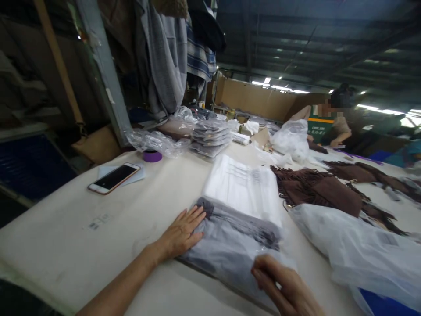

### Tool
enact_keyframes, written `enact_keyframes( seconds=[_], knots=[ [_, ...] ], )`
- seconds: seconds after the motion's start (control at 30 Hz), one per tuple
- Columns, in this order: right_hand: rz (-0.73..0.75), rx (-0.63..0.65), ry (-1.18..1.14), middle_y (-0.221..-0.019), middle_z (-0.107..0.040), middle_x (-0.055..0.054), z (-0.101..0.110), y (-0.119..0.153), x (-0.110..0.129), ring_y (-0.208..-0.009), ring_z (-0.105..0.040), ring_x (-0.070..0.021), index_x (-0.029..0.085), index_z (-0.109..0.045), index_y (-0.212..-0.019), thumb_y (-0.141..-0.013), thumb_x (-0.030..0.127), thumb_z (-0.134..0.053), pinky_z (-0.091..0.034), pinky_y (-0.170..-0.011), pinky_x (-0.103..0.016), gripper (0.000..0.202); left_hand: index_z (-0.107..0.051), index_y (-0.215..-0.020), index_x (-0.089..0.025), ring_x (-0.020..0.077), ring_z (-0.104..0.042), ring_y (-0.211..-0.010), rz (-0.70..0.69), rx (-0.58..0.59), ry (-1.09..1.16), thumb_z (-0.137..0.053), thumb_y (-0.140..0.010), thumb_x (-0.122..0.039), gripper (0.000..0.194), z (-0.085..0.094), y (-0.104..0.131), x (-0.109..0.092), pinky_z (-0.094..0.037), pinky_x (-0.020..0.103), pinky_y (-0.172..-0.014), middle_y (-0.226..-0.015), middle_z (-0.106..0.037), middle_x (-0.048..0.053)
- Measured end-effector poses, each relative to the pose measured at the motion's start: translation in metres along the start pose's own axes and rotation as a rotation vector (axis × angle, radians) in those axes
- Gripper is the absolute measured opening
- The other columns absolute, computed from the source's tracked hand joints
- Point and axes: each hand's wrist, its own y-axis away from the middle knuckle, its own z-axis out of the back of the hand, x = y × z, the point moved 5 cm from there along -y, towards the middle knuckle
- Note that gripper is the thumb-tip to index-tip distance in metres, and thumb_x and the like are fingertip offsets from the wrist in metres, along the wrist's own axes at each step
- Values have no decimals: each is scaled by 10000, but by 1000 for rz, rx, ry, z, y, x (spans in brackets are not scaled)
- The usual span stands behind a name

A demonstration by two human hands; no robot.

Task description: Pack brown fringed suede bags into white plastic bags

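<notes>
My left hand [184,230] lies flat, fingers stretched, on the left edge of a folded dark grey fabric piece in a clear plastic bag [226,250]. The bag lies on the table just in front of me. Beyond it, and touching it, a pile of white translucent plastic bags [241,186] lies flat. Over the near right part of the grey bundle, my right hand [279,281] is slightly blurred, with its fingers curled and pressed together. What it pinches, if anything, I cannot make out.
A phone [113,177] rests on paper at left, near a purple tape roll [152,156]. Bagged grey pieces [210,136] are stacked behind. Brown fringed fabric [324,191] and a large translucent bag [358,245] lie at right. A co-worker [324,118] stands across the table [66,232].
</notes>
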Motion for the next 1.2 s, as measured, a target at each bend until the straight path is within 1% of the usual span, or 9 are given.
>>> enact_keyframes(
  seconds=[0.1,0.23,0.43,0.63,0.73,0.83,0.93,1.07,1.2],
  knots=[
    [172,271,177,-662,-524,26,-7,-77,47,-606,-473,-112,212,-495,-766,-908,318,-366,-374,-582,-234,219,-207,-1427,-175,191,-87,-1405,15,-28,7,-348,-919,-356,557,-1,2,1,-92,465,-1149,-1519,-149,59],
    [195,414,350,-635,-511,32,-37,-147,62,-587,-455,-99,188,-541,-752,-847,209,-468,-343,-571,-221,121,-163,-1432,-130,170,-96,-1404,33,-61,39,-378,-902,-354,614,-1,4,1,-102,433,-1156,-1518,-165,70],
    [80,473,507,-636,-582,-12,-70,-180,51,-637,-550,-148,178,-597,-656,-709,140,-579,-346,-574,-244,68,-115,-1434,-80,179,-106,-1403,58,-61,61,-443,-861,-317,702,-3,4,3,-103,427,-1159,-1517,-156,103],
    [-115,363,537,-568,-597,23,-49,-192,22,-580,-580,-147,180,-609,-806,-626,323,-723,-371,-527,-221,257,-125,-1435,-90,181,-116,-1402,38,-76,50,-429,-874,-332,682,-2,2,2,-115,437,-1159,-1514,-176,106],
    [-175,233,583,-641,-631,-41,-23,-187,13,-622,-613,-190,132,-598,-827,-633,365,-713,-385,-527,-243,325,-130,-1434,-86,191,-125,-1400,35,-83,44,-440,-868,-311,683,-1,2,0,-127,443,-1157,-1509,-188,117],
    [-116,83,631,-824,-648,-167,-9,-165,28,-840,-641,-275,49,-601,-923,-843,325,-457,-433,-678,-340,322,-131,-1432,-79,201,-132,-1398,20,-114,38,-454,-859,-299,694,-1,3,0,-143,457,-1154,-1503,-198,131],
    [76,32,602,-1156,-607,-193,-34,-128,49,-1141,-535,-269,74,-553,-1165,-929,289,-285,-393,-930,-400,417,-152,-1425,-65,202,-143,-1395,-9,-130,12,-367,-886,-243,607,-3,5,2,-166,476,-1145,-1495,-204,142],
    [418,62,511,-1402,-381,-183,-97,-79,34,-1296,-354,-356,102,-456,-1336,-723,562,-608,-313,-1074,-491,782,-216,-1411,-54,230,-186,-1383,-42,-167,-7,-303,-885,-185,549,-5,5,5,-199,487,-1134,-1480,-227,150],
    [377,-168,527,-1297,-508,31,-101,-41,-28,-1171,-513,-303,416,-537,-1240,-761,202,-607,-444,-989,-489,529,-239,-1414,-64,253,-267,-1356,10,-218,93,-319,-878,-219,564,-2,5,10,-197,464,-1143,-1469,-267,131]
  ],
)
